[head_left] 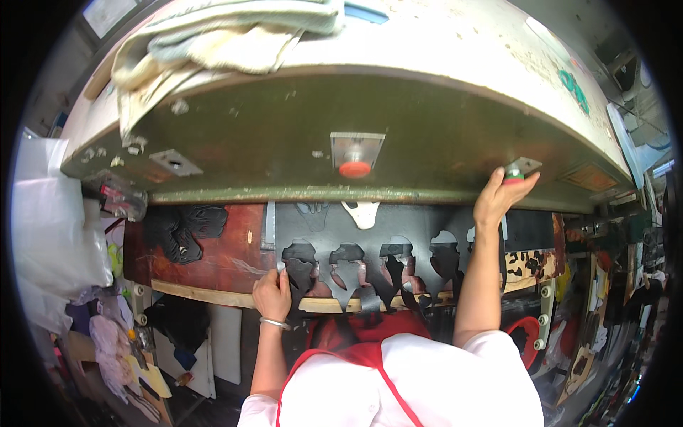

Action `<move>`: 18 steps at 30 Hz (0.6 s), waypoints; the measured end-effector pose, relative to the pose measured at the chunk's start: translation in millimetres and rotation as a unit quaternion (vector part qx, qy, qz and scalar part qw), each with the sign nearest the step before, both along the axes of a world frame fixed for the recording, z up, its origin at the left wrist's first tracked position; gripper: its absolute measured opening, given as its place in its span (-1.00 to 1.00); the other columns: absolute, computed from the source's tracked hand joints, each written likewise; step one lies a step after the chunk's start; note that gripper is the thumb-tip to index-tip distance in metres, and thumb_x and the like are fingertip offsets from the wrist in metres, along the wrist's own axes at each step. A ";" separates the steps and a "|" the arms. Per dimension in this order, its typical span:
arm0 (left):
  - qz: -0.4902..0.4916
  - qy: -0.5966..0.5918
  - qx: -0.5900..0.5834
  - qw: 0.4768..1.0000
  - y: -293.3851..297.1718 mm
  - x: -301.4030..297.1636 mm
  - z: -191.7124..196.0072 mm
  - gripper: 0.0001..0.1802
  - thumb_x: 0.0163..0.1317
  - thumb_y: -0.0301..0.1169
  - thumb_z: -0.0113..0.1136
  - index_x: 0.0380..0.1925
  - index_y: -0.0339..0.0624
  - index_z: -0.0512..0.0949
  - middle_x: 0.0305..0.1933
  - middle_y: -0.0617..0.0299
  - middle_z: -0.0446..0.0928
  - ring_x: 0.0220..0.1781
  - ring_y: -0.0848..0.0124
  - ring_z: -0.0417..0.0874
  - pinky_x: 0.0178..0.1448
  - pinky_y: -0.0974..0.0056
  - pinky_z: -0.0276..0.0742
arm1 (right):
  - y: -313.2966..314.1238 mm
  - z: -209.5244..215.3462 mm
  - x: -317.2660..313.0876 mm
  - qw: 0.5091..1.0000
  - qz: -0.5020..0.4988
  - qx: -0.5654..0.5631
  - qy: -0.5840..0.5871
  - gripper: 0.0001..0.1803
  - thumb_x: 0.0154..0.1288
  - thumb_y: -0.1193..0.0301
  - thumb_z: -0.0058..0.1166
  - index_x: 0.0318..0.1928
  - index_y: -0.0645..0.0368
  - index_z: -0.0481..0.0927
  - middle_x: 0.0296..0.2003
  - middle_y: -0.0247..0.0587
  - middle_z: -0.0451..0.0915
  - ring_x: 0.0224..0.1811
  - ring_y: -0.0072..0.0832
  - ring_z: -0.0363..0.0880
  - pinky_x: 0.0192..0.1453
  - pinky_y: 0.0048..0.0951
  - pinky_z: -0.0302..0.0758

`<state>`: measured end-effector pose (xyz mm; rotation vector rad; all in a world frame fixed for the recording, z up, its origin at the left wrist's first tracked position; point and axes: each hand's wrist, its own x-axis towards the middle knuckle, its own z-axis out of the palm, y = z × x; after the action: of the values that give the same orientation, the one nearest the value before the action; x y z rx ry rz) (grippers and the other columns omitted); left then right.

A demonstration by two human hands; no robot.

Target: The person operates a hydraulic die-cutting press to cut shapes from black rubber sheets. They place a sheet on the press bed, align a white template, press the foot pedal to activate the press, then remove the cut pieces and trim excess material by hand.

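Note:
A black sheet point(313, 224), with a row of shaped holes cut in it, lies on the board under the press. Strips of it hang over the board's front edge. My left hand point(272, 295) is closed at the sheet's near left corner, thumb along its edge. My right hand point(494, 203) reaches up to a green push button point(514, 176) on the press front, its thumb and fingers spread around it. In the middle of that front is a red push button point(354, 168). A pale forked piece point(361, 213) lies at the sheet's far edge, partly hidden beneath the press.
Stacked black cut pieces point(185, 231) lie on the reddish board point(242, 249) to the left. Folded cloths point(235, 39) and green-handled scissors point(573, 91) rest on the press top. A plastic bag point(57, 228) hangs at left; a red bucket point(525, 336) stands at lower right.

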<state>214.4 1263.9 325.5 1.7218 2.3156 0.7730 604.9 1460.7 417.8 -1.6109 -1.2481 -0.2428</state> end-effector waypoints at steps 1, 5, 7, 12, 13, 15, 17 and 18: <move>0.006 0.010 0.025 1.000 14.2 2.5 -4.7 -0.64 0.24 -0.27 0.16 -0.64 -0.23 0.37 -0.64 0.00 0.44 -0.55 -0.07 0.43 -0.38 -0.02 0.29 | 3.5 -4.7 -4.3 1.000 -0.002 0.003 0.021 -0.01 0.37 0.05 -0.09 0.38 0.54 -0.34 0.39 0.44 -0.27 0.48 0.17 -0.32 0.51 0.02 -0.30; 0.013 0.027 0.053 0.998 52.9 0.6 -5.9 -0.64 0.24 -0.26 0.16 -0.65 -0.21 0.38 -0.64 0.00 0.44 -0.55 -0.06 0.46 -0.39 -0.01 0.32 | 2.7 -17.0 -5.6 0.999 0.009 0.012 0.034 0.01 0.36 0.03 -0.06 0.40 0.46 -0.37 0.41 0.38 -0.31 0.49 0.13 -0.35 0.51 0.00 -0.29; 0.014 0.036 0.042 0.998 54.3 -0.4 -3.4 -0.64 0.25 -0.26 0.16 -0.65 -0.21 0.38 -0.64 -0.01 0.45 -0.55 -0.06 0.46 -0.41 -0.02 0.32 | -3.1 -22.2 5.1 1.000 0.023 -0.001 0.006 0.01 0.36 0.03 -0.06 0.40 0.45 -0.36 0.41 0.37 -0.30 0.49 0.13 -0.34 0.51 0.01 -0.28; 0.023 -0.060 0.056 0.996 35.1 -9.4 -13.3 -0.65 0.23 -0.26 0.19 -0.62 -0.24 0.42 -0.64 -0.04 0.43 -0.56 -0.04 0.46 -0.44 0.01 0.32 | -54.4 -35.2 69.1 0.982 -0.064 -0.172 -0.038 -0.17 0.24 0.14 0.16 0.39 0.24 0.10 0.30 0.33 0.15 0.35 0.15 0.14 0.39 -0.12 0.16; 0.024 -0.078 0.070 0.994 32.7 -11.4 -18.7 -0.66 0.25 -0.26 0.18 -0.60 -0.24 0.43 -0.66 -0.02 0.39 -0.60 0.06 0.39 -0.46 0.08 0.30 | -69.4 -40.4 83.8 0.966 -0.116 -0.228 0.045 -0.32 0.23 0.12 0.16 0.25 0.27 0.35 0.16 0.32 0.37 0.23 0.08 0.34 0.29 -0.14 0.29; -0.005 -0.106 0.085 0.991 30.4 -15.0 -27.9 -0.66 0.27 -0.31 0.17 -0.59 -0.30 0.41 -0.66 0.01 0.35 -0.60 0.30 0.29 -0.47 0.17 0.27 | -105.0 -53.5 107.4 0.920 -0.095 -0.323 0.199 -0.43 0.25 -0.01 0.06 0.00 0.26 0.56 -0.20 0.16 0.62 -0.08 0.04 0.59 0.04 -0.07 0.48; -0.025 -0.127 0.096 0.987 30.0 -15.8 -30.3 -0.72 0.33 -0.31 0.11 -0.45 -0.34 0.52 -0.50 0.00 0.56 -0.48 0.33 0.51 -0.31 0.18 0.46 | -126.7 -75.3 104.4 0.920 -0.153 -0.314 0.178 -0.47 0.26 -0.03 0.02 -0.09 0.19 0.64 -0.23 0.12 0.65 -0.06 -0.09 0.63 0.06 -0.12 0.48; -0.009 -0.105 0.075 0.992 28.4 -13.8 -29.5 -0.68 0.37 -0.29 0.07 -0.46 -0.33 0.48 -0.59 0.11 0.44 -0.53 0.40 0.30 -0.37 0.25 0.38 | -126.5 -82.2 106.0 0.902 -0.132 -0.345 0.223 -0.56 0.28 0.02 0.01 -0.10 0.11 0.65 -0.25 0.10 0.65 -0.09 -0.03 0.62 0.01 -0.10 0.50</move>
<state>200.6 1292.3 296.0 1.6262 2.1466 1.0924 711.0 1334.2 335.6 -2.2816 -0.7817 0.4418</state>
